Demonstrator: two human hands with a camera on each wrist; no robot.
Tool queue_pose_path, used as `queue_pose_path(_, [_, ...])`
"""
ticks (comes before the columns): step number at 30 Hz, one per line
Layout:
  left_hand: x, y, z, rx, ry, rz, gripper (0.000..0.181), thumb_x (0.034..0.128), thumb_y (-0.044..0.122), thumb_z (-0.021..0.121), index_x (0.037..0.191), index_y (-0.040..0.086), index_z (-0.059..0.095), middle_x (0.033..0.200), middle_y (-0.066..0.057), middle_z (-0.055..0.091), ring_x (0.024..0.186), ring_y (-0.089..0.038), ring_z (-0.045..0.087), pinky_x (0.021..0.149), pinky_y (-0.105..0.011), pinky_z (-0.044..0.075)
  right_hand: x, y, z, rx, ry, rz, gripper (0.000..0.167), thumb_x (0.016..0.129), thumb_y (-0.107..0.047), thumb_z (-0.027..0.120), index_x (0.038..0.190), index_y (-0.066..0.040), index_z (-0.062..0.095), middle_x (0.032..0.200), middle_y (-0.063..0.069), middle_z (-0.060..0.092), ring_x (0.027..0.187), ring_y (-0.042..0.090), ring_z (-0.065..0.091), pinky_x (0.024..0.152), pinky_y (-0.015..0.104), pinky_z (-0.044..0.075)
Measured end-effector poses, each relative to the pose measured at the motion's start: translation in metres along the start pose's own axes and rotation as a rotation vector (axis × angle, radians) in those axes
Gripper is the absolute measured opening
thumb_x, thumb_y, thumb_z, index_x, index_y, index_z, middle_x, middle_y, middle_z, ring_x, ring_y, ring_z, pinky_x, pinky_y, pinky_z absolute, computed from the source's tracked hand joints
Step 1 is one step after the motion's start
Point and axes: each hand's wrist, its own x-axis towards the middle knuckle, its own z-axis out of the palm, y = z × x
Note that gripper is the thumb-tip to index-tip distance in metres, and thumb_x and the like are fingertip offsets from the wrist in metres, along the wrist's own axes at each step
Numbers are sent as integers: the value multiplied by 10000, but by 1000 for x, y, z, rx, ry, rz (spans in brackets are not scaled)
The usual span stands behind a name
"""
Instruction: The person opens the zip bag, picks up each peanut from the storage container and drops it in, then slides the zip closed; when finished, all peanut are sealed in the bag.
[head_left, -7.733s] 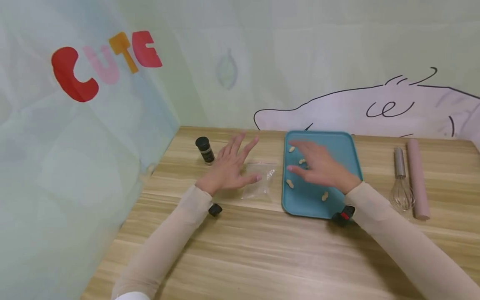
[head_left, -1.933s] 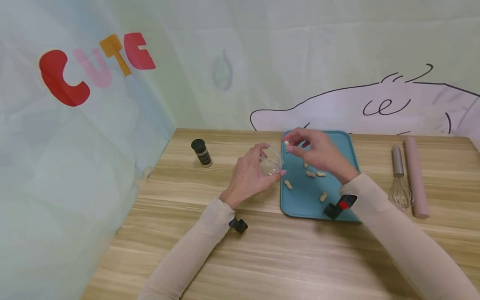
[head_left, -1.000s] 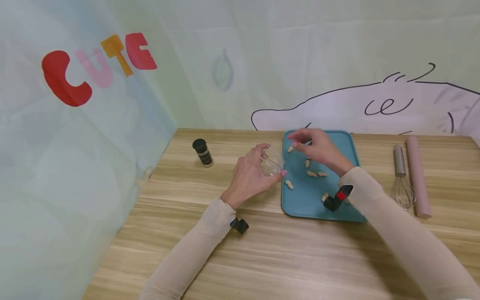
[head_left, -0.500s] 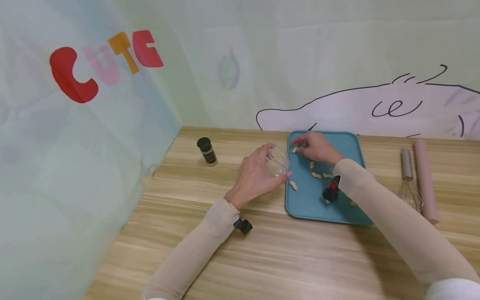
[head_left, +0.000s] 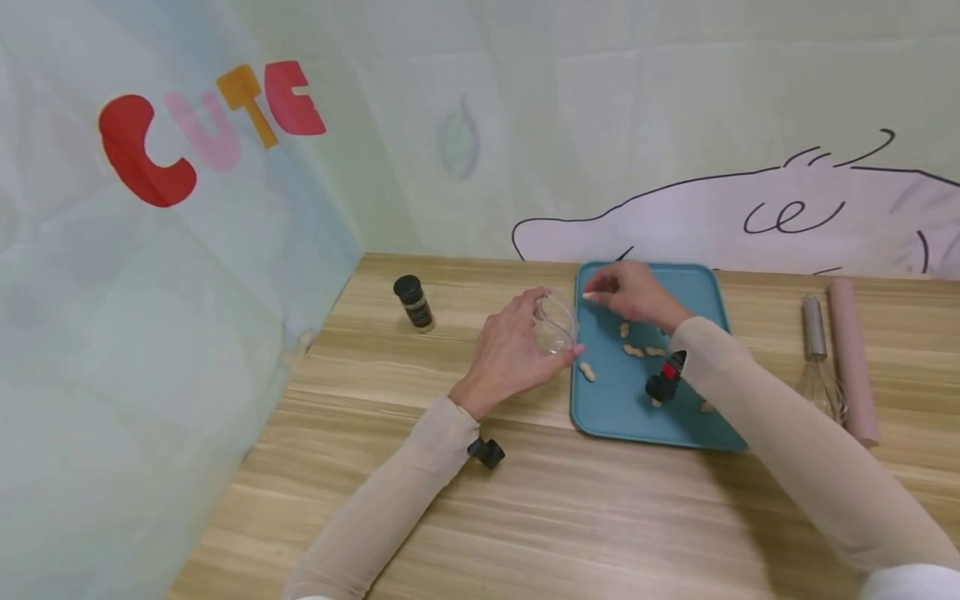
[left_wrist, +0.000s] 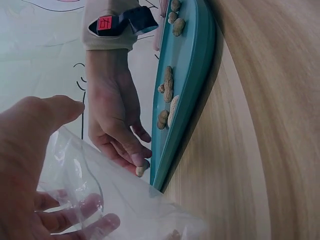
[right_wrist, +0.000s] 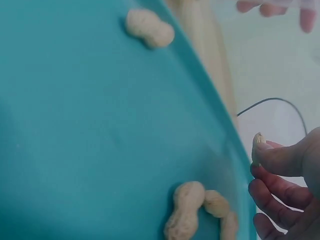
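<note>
My left hand [head_left: 510, 354] holds a clear plastic bag [head_left: 553, 333] with its mouth spread between thumb and fingers, just left of the blue tray [head_left: 622, 423]. Through the film in the left wrist view, a blurred brownish thing [left_wrist: 173, 235] shows low in the bag; I cannot tell what it is. Over the tray's far left part, my right hand [head_left: 636, 293] pinches a peanut [right_wrist: 258, 146] between thumb and fingertips, close to the bag but apart from it. Several unshelled peanuts lie on the tray, one of them [head_left: 587, 372] by its left edge.
A black-capped spice jar [head_left: 415, 303] stands to the left at the back of the wooden table [head_left: 450, 517]. Right of the tray lie a whisk [head_left: 815, 333] and a pink rolling pin [head_left: 853, 367]. A printed cloth wall [head_left: 420, 167] borders the table's back and left.
Earlier the bag lay flat on the table; since then the left hand has taken and spread it. Half a second ago the right fingers were at a peanut near the tray's left edge; now they pinch it.
</note>
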Motion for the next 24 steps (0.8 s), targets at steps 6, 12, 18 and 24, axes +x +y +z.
queue_pose_path(6, [-1,-2,2,4,-9,-22,925,863,596,811,1584,129,469,1324,-85,710,1169,-246,696,1066,-549,526,-14,-9,-5,12,25,-28,245,1079,-198,652,1256,-68,759,1244,172,755,1196,351,647,1033,545,537])
queue_pose_path(12, [0,-3,2,-1,-15,-27,919,869,590,807,1587,131,462,1334,-82,702,1165,-250,691,1081,-558,516,-34,-25,-11,47,72,-134,239,1069,-222,676,1222,-76,786,1178,154,789,1118,327,693,1016,537,564])
queue_pose_path(18, [0,-2,2,-13,-18,-15,911,872,591,807,1582,134,464,1340,-83,702,1161,-249,688,1087,-560,512,-57,-44,-20,84,73,-215,193,1050,-199,702,1187,-111,805,1114,104,808,1044,268,714,985,501,569])
queue_pose_path(24, [-1,-2,3,-8,-17,-7,907,866,592,811,1568,135,464,1361,-84,698,1161,-236,679,1093,-558,509,-72,-58,-17,61,88,-287,175,1035,-189,718,1176,-129,802,1059,50,800,993,211,701,939,451,564])
